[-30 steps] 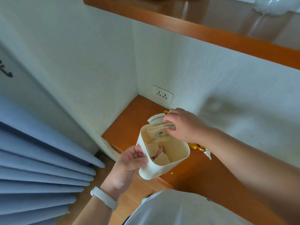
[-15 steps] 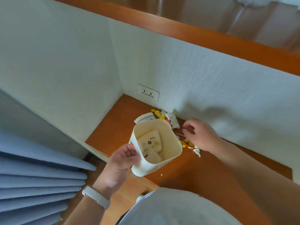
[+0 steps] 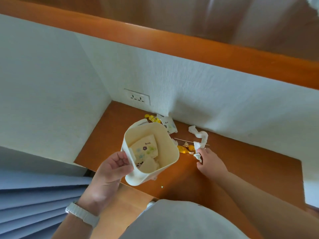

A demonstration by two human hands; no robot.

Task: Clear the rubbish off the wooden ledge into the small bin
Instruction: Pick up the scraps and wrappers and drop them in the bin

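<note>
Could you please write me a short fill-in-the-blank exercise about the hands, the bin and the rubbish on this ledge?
1. The left hand grips the small bin, which holds a packet printed with ___.
2. The right hand pinches a crumpled ___ tissue on the wooden ledge.
3. Between the bin and the right hand lies a sweet wrapper coloured ___.
4. The power socket is set in the ___ behind the ledge.
Missing words: flowers; white; yellow; wall.

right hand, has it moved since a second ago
Yes. The right hand left the bin and went right along the ledge, away from the wall socket, to pinch the tissue.
</note>
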